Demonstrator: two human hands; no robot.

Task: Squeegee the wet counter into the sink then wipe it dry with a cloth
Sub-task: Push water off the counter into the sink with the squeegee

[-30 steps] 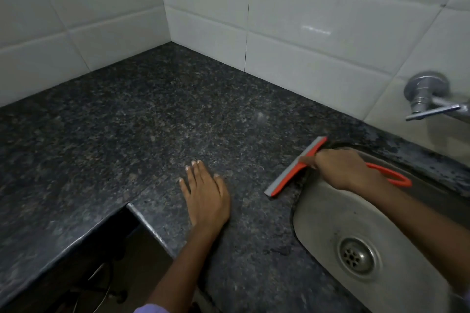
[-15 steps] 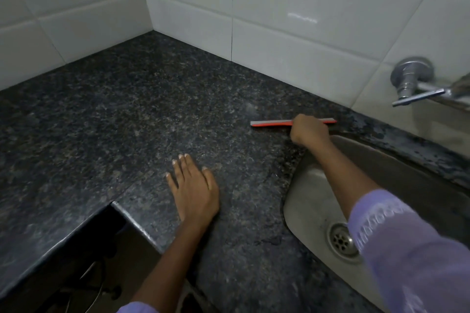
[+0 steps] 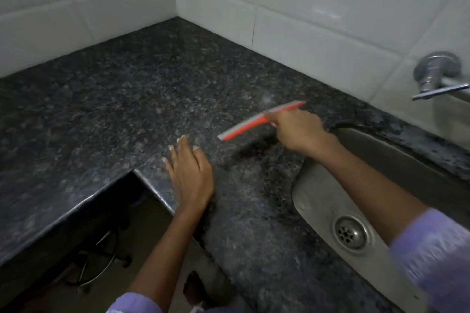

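since half a second ago the squeegee (image 3: pixel 256 121) swung from flat along the back to angled on the counter (image 3: pixel 106 99), left of the sink (image 3: pixel 318 201). right hand (image 3: pixel 296 131) fist closed around its handle, blade sticking out past the fingers. keep the edge pressed down, pull toward the sink. left hand (image 3: pixel 190 175) flat, holding nothing.

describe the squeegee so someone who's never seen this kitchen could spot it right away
Start at the steel sink set in the dark granite counter. Just left of its far corner, the right hand grips the squeegee: a thin orange-and-grey bar, the only bright colour there.
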